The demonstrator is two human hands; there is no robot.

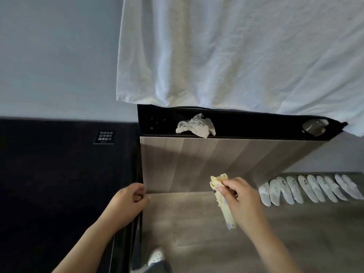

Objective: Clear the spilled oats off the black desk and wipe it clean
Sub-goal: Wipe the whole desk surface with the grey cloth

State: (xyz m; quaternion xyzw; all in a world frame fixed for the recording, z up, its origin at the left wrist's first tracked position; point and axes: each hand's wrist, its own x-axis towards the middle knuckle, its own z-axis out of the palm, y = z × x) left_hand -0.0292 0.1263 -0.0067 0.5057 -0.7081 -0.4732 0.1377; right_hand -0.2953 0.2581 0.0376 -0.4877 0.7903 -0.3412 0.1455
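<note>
Right hand (239, 196) grip closed round yellow cloth (222, 196).

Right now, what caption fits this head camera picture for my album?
Left hand grips the black desk edge while right hand holds a yellow cloth.

Both forearms cut off by bottom edge. Left hand (129, 201) curled at black desk (59, 184) corner, fingertips tucked under, contents of fist hidden. Right hand (239, 196) covering middle of yellow cloth (222, 201); dark specks on cloth too small to identify. Tiny pale crumbs on wood floor (197, 223) too small to confirm as oats. Small sign (106, 137) on desk, characters unreadable. White sheet (236, 52) cut off top and right, draped over rear of black shelf (246, 125). Grey object (315, 127) at shelf's right end blurred, unidentifiable. Shoe (156, 256) at bottom partly hidden.
</note>
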